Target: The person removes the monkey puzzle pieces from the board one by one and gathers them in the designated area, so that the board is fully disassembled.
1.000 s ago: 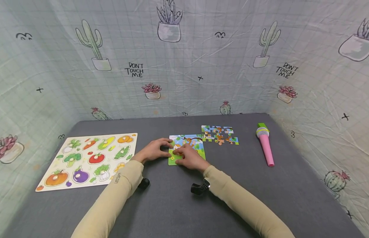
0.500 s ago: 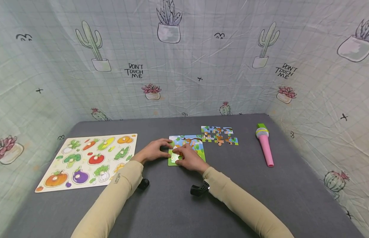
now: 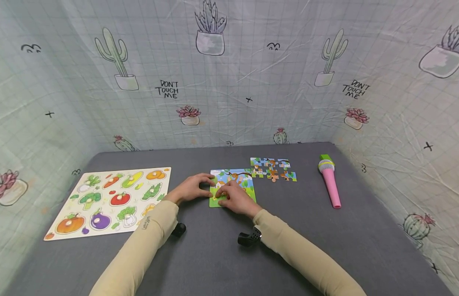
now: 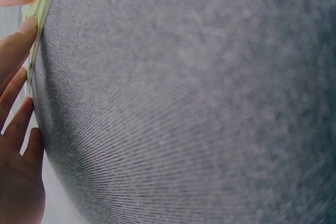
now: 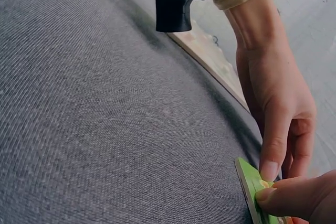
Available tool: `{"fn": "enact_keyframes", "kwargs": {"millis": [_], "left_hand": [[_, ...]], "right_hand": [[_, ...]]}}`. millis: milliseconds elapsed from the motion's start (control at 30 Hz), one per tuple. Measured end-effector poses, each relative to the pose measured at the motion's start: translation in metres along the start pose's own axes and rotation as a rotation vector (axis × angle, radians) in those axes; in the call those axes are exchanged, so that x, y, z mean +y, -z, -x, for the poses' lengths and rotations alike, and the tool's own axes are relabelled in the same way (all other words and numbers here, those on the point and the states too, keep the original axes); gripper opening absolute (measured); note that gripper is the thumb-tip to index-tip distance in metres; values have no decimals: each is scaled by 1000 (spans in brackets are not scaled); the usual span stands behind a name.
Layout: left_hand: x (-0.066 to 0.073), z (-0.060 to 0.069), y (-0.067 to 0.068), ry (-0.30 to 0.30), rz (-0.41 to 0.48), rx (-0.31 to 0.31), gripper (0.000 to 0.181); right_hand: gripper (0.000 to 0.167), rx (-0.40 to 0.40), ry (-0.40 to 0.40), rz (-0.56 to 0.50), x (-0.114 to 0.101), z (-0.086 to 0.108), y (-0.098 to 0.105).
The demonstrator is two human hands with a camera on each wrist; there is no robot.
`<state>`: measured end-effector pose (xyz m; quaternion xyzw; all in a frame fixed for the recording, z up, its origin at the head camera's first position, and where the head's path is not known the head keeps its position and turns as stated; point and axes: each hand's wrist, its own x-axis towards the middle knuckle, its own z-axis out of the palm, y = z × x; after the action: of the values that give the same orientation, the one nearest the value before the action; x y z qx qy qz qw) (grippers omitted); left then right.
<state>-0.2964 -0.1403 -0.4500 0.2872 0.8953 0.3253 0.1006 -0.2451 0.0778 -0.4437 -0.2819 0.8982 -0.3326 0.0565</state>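
A square jigsaw board with a blue and green animal picture lies flat at the middle of the table. My left hand rests at its left edge; in the left wrist view the thumb touches the board, and the other fingers lie along its side. Over the lower left of the board, thumb and fingertips of my right hand pinch a green puzzle piece, mostly hidden under them. In the right wrist view the right thumb lies on the green corner.
Several loose puzzle pieces lie just right of the board's top. A vegetable peg puzzle covers the left of the grey table. Far right lies a pink toy microphone. Printed cloth walls surround the back and sides.
A bright glare on the pieces under my right hand half a second ago is gone; the picture there shows green now. Both hands stay almost in place.
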Motion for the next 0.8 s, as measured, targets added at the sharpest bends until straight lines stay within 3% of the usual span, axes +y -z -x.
{"fn": "enact_keyframes", "kwargs": {"millis": [267,467,633,800], "left_hand": [[0,0,0,-4,2,3,34],[0,0,1,8,12,-12,34],[1,0,1,13,8,-11,34],[2,0,1,21,11,-15,34]], "right_hand": [[26,44,86,122,0,1,0],[30,38,116,94,1,2,0],[31,23,80,-54,3,2,0],[32,31,-65,-306,10,6,7]]}}
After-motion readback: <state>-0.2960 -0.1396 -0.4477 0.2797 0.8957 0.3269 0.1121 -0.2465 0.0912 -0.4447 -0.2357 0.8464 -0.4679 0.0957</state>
